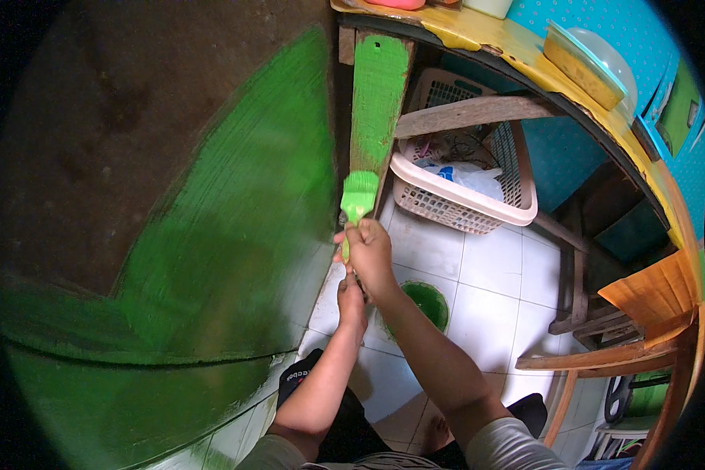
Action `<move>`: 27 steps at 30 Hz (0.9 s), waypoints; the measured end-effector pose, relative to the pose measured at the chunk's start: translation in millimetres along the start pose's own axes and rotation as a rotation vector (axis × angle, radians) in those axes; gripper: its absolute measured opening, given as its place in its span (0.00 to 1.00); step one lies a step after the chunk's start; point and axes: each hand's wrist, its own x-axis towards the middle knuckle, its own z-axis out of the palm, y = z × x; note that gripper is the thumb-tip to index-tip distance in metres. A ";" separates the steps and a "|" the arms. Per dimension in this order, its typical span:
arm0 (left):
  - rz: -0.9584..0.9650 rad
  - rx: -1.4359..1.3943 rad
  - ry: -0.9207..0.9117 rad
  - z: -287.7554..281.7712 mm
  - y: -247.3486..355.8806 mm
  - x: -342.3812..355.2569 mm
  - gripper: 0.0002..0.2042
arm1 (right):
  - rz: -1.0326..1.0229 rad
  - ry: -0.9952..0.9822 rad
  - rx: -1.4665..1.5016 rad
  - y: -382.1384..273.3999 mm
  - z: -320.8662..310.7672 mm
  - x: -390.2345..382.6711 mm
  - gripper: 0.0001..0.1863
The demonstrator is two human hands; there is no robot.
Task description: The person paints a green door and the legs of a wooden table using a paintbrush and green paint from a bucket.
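One paintbrush (359,197), clasped in the right hand's (371,249) fingers, is pointing ahead of them, lengthwise along the green wooden post (378,98); the left hand (352,302) is sitting just behind, grip unclear.

Cannot see the whole brush (359,197) inside the right hand (371,251); cannot see the pink object (395,3) whole, far beyond.

wooden post (377,102): green front, brown side | paintbrush (359,197): green, bristles at post
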 end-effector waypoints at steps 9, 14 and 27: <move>-0.077 0.016 0.037 0.6 0.8 -1.0 0.18 | -0.217 -0.136 0.179 -123.6 21.3 -12.7 0.10; -0.063 0.045 0.031 1.2 1.2 -3.7 0.17 | -0.473 -0.132 0.135 -160.1 29.3 -19.3 0.12; -0.086 0.072 -0.006 -1.8 -9.2 9.1 0.18 | -0.617 -0.100 0.056 -139.6 33.7 -11.7 0.15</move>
